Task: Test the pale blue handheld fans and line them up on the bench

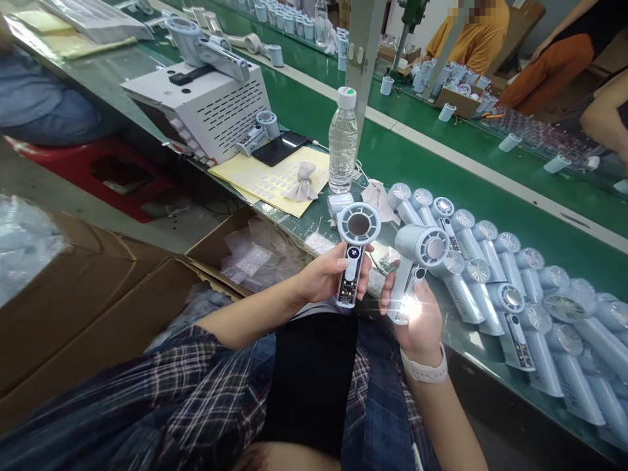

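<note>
My left hand is closed round the handle of a white handheld fan whose round head points up and whose small screen is lit. My right hand grips the handle of a second white handheld fan, tilted with its head to the upper right; a bright light shines at its lower end against my palm. Both fans are held over my lap at the bench's near edge. A white watch band is on my right wrist.
Several rows of the same fans lie on the bench to the right. A water bottle, yellow sticker sheets, a phone and a white vented box stand behind. Open cardboard boxes sit left. Other people work across the green conveyor.
</note>
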